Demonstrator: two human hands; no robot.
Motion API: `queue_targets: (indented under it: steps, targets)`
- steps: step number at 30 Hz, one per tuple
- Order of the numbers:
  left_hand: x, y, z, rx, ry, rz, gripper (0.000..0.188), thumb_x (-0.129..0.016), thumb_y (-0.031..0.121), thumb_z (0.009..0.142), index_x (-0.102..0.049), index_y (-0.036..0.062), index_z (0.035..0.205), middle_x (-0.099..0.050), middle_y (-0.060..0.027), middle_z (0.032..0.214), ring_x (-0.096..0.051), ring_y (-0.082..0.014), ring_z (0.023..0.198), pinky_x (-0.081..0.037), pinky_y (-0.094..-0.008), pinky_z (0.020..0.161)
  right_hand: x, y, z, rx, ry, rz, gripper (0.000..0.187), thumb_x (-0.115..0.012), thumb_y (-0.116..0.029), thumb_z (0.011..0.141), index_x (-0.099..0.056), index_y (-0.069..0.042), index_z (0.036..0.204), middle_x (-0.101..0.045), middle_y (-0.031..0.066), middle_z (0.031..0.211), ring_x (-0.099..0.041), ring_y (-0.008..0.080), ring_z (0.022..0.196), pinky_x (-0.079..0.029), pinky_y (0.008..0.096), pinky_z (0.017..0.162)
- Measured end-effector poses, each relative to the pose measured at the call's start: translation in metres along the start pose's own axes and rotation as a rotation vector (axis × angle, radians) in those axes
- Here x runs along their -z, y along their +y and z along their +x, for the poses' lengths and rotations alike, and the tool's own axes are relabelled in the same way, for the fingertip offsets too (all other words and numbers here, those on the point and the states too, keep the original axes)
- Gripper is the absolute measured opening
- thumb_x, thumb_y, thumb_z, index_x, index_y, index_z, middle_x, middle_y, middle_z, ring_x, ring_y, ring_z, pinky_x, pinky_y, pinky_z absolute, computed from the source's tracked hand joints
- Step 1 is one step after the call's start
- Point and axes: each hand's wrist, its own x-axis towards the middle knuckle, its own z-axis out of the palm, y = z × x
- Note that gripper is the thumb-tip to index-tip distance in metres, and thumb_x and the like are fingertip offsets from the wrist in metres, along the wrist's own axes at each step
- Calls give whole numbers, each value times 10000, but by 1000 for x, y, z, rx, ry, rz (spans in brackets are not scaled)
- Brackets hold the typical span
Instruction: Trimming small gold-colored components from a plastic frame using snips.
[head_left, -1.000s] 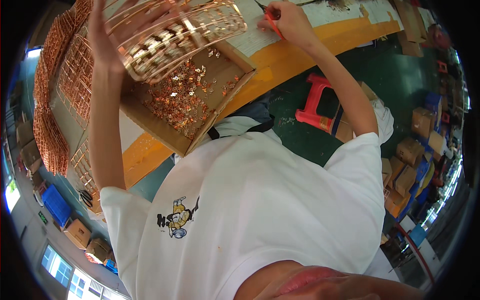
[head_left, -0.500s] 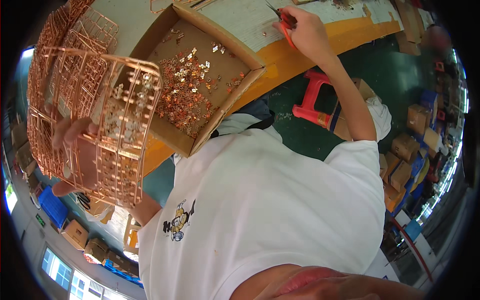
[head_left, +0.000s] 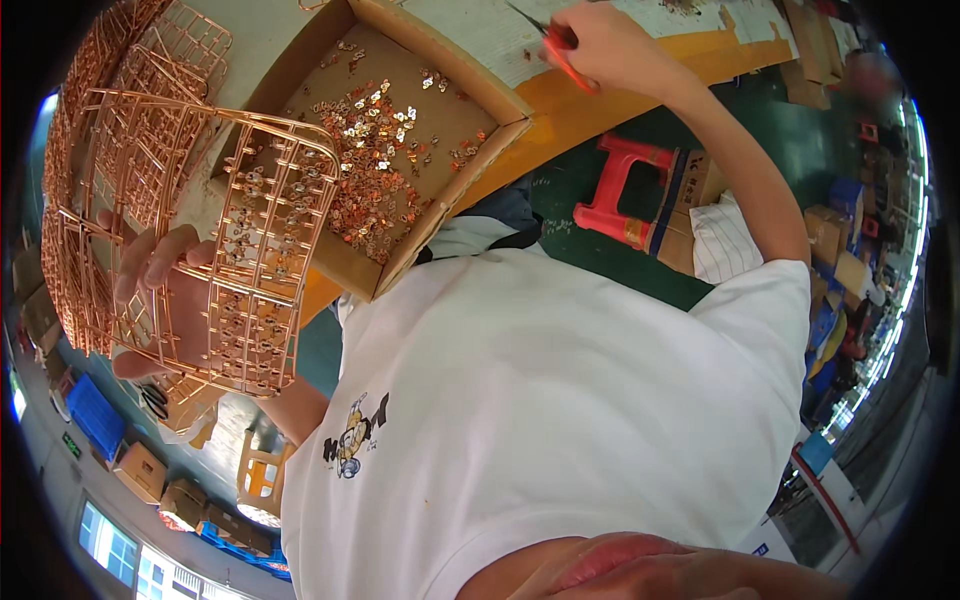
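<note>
Copper rack partly hiding cardboard tray, red stool

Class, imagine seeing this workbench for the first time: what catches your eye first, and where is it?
Probably the copper-coloured wire rack in the left hand, at the picture's left, then the glinting metal pieces in the cardboard box at upper centre. Red stands out too: the red-handled scissors in the right hand near the top, and the stool on the green floor.
</note>
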Motion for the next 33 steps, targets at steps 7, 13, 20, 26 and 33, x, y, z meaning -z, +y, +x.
queue_targets:
  steps: [7,13,20,26,33]
  targets:
    - [0,-2,-9,-19,-11,-20,1090,-851,415,816,-202,35,1606,-576,-82,1285,-471,-318,1349,-312,-600,1199,-38,6,17,38,443,-188,349,-721,-375,908,-691,-29,943,-722,163,833,-703,350,780,-536,459,696]
    - [-1,-1,-16,-53,-2,-19,1097,-861,403,808,-203,41,1607,-581,-67,1276,-478,-307,1336,-316,-593,1195,-40,4,26,160,461,-96,198,-740,-213,879,-674,-32,924,-704,174,818,-689,373,776,-524,467,689]
    - [4,-5,-15,-43,-8,-37,1105,-874,389,798,-203,48,1608,-586,-50,1264,-487,-294,1322,-321,-584,1191,-1,-9,16,47,322,92,219,-755,-228,853,-652,-37,824,-657,181,718,-658,383,686,-504,470,621]
    - [7,-7,-15,-35,-18,-69,1112,-884,377,790,-204,54,1609,-590,-36,1254,-494,-283,1310,-325,-577,1188,37,-8,1,194,248,-679,301,-673,-319,881,-702,-57,737,-699,168,740,-703,347,716,-548,455,628]
    - [7,-7,-12,-38,-10,-67,1122,-897,363,781,-204,61,1610,-596,-19,1243,-503,-270,1295,-330,-568,1183,26,-41,19,-51,-289,-944,276,-669,-296,872,-791,-50,898,-765,170,895,-744,336,846,-575,454,697]
